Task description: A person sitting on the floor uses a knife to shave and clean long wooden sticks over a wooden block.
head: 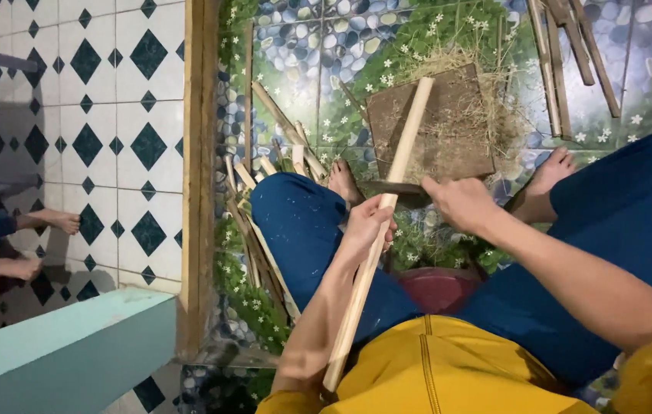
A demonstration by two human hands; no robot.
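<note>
— What is seen largest in the view?

— A floor of glossy tiles printed with pebbles, grass and small white flowers (295,69) is seen across the middle and right; a white wall tiled with dark green diamonds (111,115) is seen on the left, set apart from the floor by an upright pale wooden post (197,153); a pale turquoise ledge (65,349) is seen at the lower left.

— And next in size?

— A flat brown square board strewn with dry straw-coloured shavings (448,123) is laid on the floor between the person's bare feet; a dark red round plastic basin (437,287) is partly hidden between the blue-trousered knees; split strips of pale wood (265,230) are heaped beside the left knee, and more brown wooden slats (571,54) are laid at the upper right.

— Where is the stick being worked?

— A long pale split bamboo stick (387,215) is held slanting, its upper end over the board and its lower end by the yellow shirt; it is grasped at its middle by the left hand (368,226), the fingers being clenched around it.

— And the other hand?

— A dark-bladed knife (406,192) is gripped by the right hand (460,203), the fingers being closed on its handle; the blade is laid against the stick just above the left hand.

— Is anyone else seen?

— Another person's bare feet (54,222) are seen at the far left, well apart.
</note>
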